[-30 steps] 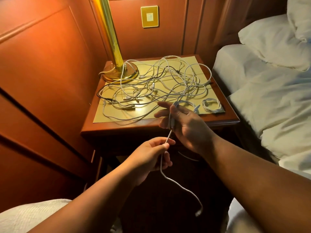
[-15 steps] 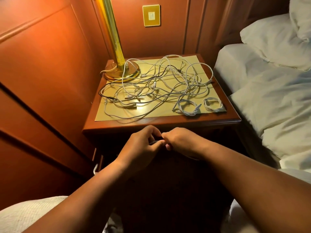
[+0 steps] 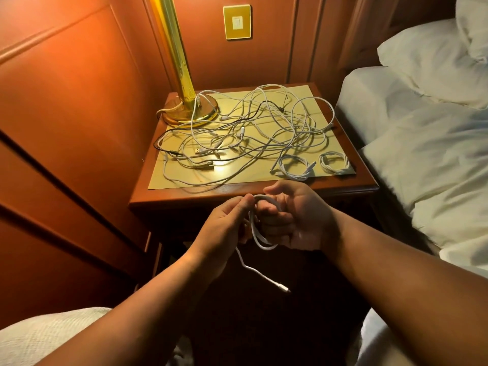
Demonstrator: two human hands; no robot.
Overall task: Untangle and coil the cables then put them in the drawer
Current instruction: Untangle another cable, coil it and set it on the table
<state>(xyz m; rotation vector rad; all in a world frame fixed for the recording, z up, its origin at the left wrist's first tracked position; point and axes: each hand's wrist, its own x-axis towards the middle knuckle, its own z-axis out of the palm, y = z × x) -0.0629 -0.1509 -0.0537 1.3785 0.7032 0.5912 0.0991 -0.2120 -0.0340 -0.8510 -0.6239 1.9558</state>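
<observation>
Just in front of the wooden bedside table [image 3: 253, 190], the right hand [image 3: 295, 217] has its fingers curled through a looped thin white cable [image 3: 254, 233], while the left hand [image 3: 224, 225] pinches that loop's top. On the table lie the tangled white and black cables [image 3: 250, 130] and two small coiled white cables [image 3: 314, 166].

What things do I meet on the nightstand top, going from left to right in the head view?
Brass lamp base → tangled cables → first coiled white cable → second coiled white cable, nearest the bed.
</observation>
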